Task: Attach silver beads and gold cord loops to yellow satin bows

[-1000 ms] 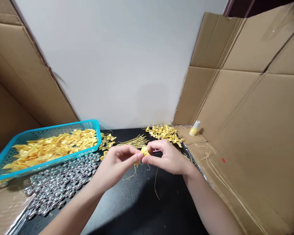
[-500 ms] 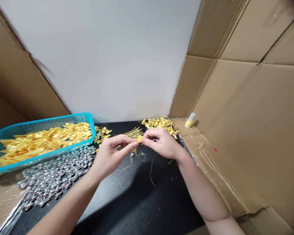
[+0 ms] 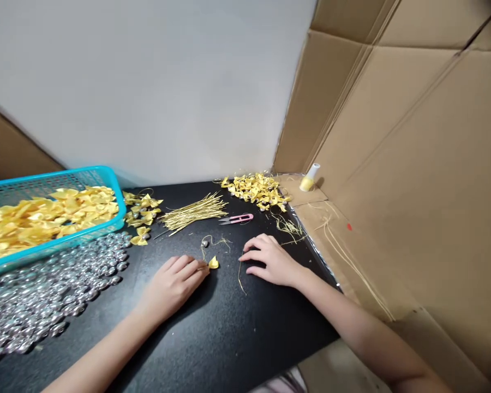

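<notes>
My left hand rests low over the black table, its fingers closed on a small yellow ribbon bow that pokes out past the fingertips. Just behind it lies a silver bead with loose thread around it. To the right, my right hand hovers with fingers apart. A thin gold thread hangs or lies by its fingertips; whether they touch it I cannot tell. Pink-handled thread snips lie beyond the hands, beside a bundle of gold cords.
A blue basket of yellow ribbon pieces stands at left, with many silver beads in front. Finished-looking bows with beads are heaped at the back right. A thread spool stands by the cardboard wall.
My hands have come apart and lower; the yellow bow they held together is now in the left one only. The view has shifted, and the pink snips now show.
</notes>
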`<state>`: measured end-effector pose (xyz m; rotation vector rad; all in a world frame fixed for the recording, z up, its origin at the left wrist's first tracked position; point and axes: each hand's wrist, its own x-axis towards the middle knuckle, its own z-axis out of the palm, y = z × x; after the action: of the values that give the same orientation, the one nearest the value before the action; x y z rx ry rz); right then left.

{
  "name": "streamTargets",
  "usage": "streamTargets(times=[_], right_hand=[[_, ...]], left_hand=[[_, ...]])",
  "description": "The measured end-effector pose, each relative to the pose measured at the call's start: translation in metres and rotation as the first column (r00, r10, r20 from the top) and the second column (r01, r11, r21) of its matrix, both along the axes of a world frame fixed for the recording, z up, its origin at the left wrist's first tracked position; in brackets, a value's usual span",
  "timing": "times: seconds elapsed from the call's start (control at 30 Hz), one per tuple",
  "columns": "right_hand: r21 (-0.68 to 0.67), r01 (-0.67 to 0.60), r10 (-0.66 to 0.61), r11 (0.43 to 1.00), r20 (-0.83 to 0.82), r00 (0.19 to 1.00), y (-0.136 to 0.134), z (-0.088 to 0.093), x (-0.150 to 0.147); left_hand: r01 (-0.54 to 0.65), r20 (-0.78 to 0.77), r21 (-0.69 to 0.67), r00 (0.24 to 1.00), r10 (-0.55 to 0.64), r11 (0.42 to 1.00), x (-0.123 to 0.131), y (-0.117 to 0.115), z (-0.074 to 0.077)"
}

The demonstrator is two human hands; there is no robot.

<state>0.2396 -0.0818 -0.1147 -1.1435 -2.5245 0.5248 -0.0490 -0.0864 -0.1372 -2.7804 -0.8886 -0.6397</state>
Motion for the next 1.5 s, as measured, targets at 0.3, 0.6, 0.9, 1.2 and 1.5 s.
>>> streamTargets(times=[0.3, 0.6, 0.9, 1.2, 1.5], right_hand=[[0.094, -0.174, 0.165, 0.98, 0.099, 0.981, 0.006, -0.012, -0.027], [0.063, -0.012, 0.005, 0.998, 0.112, 0.994, 0.019, -0.005, -0.022], [-0.051, 0.191, -0.185, 0.98, 0.112, 0.976, 0.051, 0.0, -0.046], [0.217, 0.085, -0.159, 0.972, 0.352, 0.922, 0.053, -0.005, -0.055], [0.307, -0.01, -0.128, 0.952, 0.425, 0.896, 0.063, 0.028, -0.042]], left_hand=[[0.006, 0.041, -0.16, 0.999, 0.001, 0.987, 0.011, -0.008, 0.001], [0.103, 0.195, -0.338, 0.98, -0.038, 0.935, 0.002, -0.012, 0.003], [-0.189, 0.16, -0.378, 0.951, 0.265, 0.907, 0.025, 0.039, 0.008], [-0.091, 0.162, -0.395, 0.973, 0.166, 0.914, 0.034, 0.057, 0.004], [-0.096, 0.18, -0.418, 0.966, 0.186, 0.903, 0.046, 0.065, 0.016]])
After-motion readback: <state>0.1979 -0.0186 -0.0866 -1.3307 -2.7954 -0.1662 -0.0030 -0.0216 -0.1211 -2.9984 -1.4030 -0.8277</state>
